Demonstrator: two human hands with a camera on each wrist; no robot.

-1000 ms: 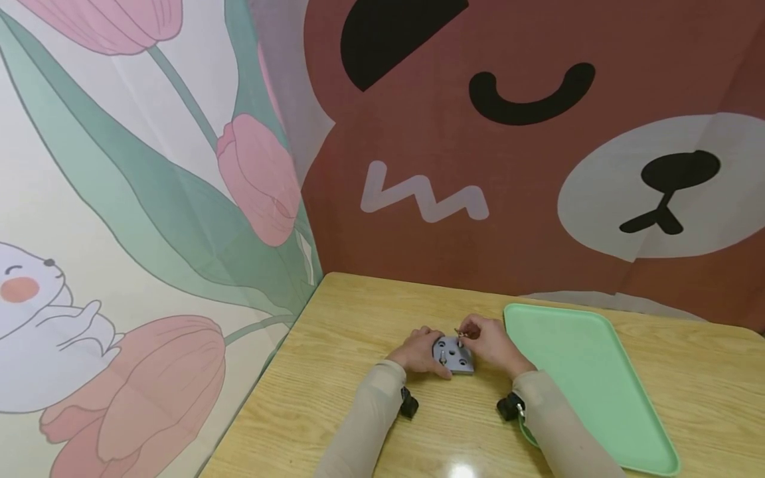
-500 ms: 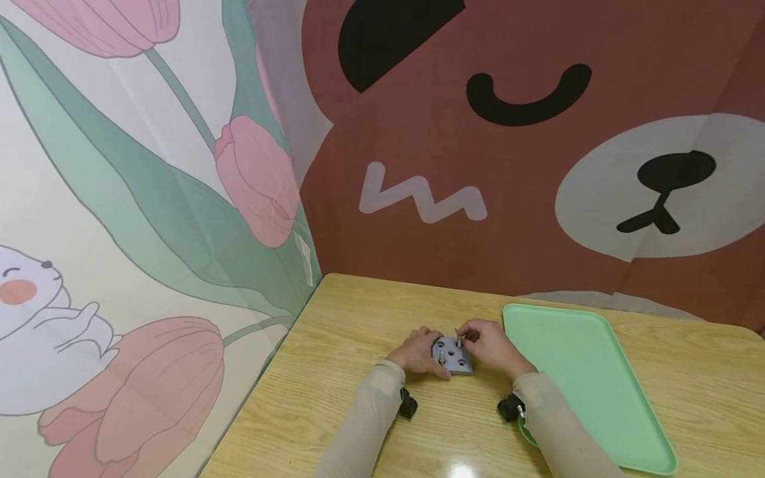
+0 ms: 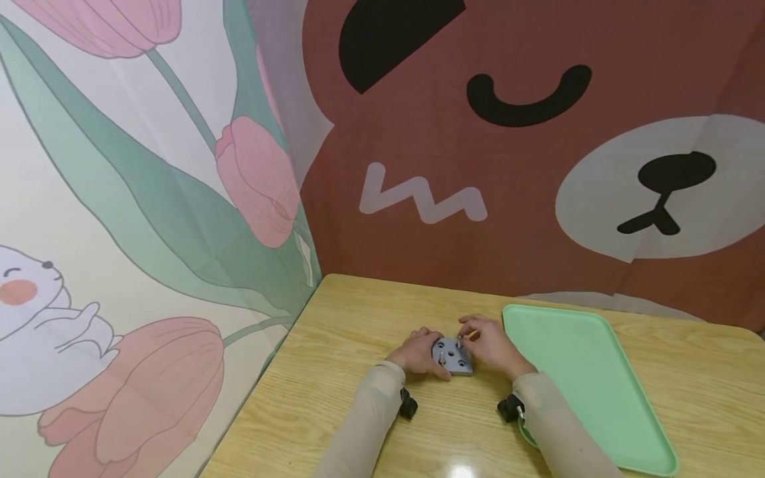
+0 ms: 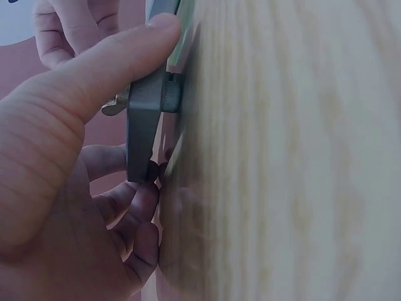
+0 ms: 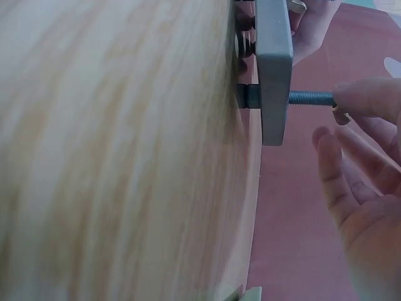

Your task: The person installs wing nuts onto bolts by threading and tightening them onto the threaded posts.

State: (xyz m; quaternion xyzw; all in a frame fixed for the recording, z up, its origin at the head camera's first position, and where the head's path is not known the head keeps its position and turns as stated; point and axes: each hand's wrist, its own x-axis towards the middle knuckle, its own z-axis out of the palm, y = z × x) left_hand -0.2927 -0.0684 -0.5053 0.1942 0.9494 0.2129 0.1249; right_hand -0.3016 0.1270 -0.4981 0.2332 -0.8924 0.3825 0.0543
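Note:
A small grey metal plate (image 3: 457,363) with several holes is held just above the table. My left hand (image 3: 420,353) grips its left side, thumb (image 4: 125,56) across the top face and fingers curled at the edge. A threaded bolt (image 5: 311,98) sticks up through the plate's far right part, its head underneath. At that bolt's end, my right hand (image 3: 489,341) pinches a small brassy wing nut (image 5: 341,116), mostly hidden by the fingertips. Near my left thumb stands another bolt (image 3: 442,358), and a metal wing nut (image 4: 116,105) shows there in the left wrist view.
A light green tray (image 3: 588,372) lies on the wooden table (image 3: 335,318) to the right, partly under my right forearm. A printed cloth (image 3: 418,265) hangs behind the table's far edge. Black cameras (image 3: 408,403) are strapped to both wrists.
The fingers of my right hand have shifted round the wing nut, whose wings showed clearly a second ago and are now covered. The plate and my left hand have stayed in place.

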